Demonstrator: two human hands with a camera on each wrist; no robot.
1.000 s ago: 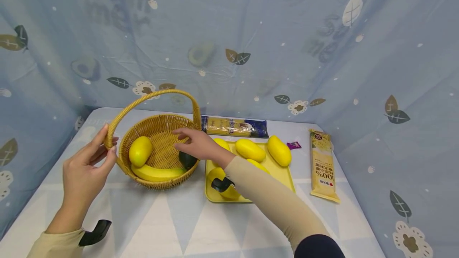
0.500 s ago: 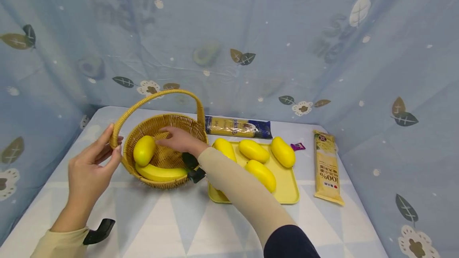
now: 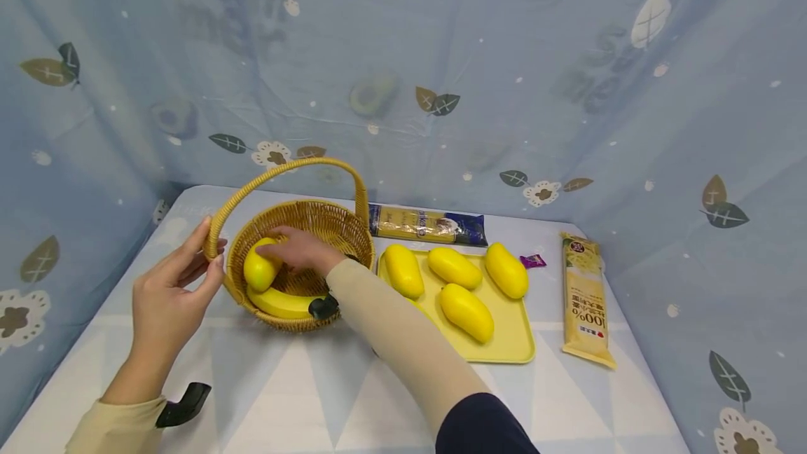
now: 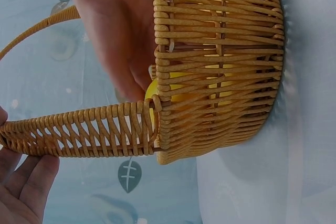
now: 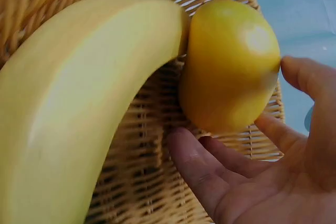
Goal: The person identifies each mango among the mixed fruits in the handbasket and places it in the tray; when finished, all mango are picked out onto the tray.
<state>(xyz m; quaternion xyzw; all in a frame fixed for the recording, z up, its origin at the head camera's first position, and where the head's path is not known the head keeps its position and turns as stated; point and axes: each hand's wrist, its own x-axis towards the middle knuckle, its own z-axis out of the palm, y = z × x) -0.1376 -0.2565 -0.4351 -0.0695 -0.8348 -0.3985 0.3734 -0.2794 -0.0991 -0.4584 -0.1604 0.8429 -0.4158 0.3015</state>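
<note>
My left hand point(image 3: 173, 293) pinches the left side of the handle of a wicker basket point(image 3: 340, 226), thumb in front and fingers behind. Inside the basket, a yellow mango point(image 3: 260, 270) leans at the left wall beside a banana point(image 3: 284, 304). Reaching in from the right, my right hand point(image 3: 302, 249) is at the mango. The right wrist view shows the thumb and a finger touching the mango point(image 5: 231, 66), with the other fingers extended beneath it. My right forearm covers the basket's right part.
To the right, a yellow tray point(image 3: 507, 342) bears several mangoes point(image 3: 466, 312). Behind it lies a blue-ended pasta packet point(image 3: 419, 224). A small purple candy point(image 3: 532, 261) and a yellow noodle packet point(image 3: 585, 300) lie farther right. Curtains enclose the table's back and sides.
My right hand has moved left and deeper into the basket, reaching the mango. The left hand keeps its hold on the handle. The whole head view has shifted slightly.
</note>
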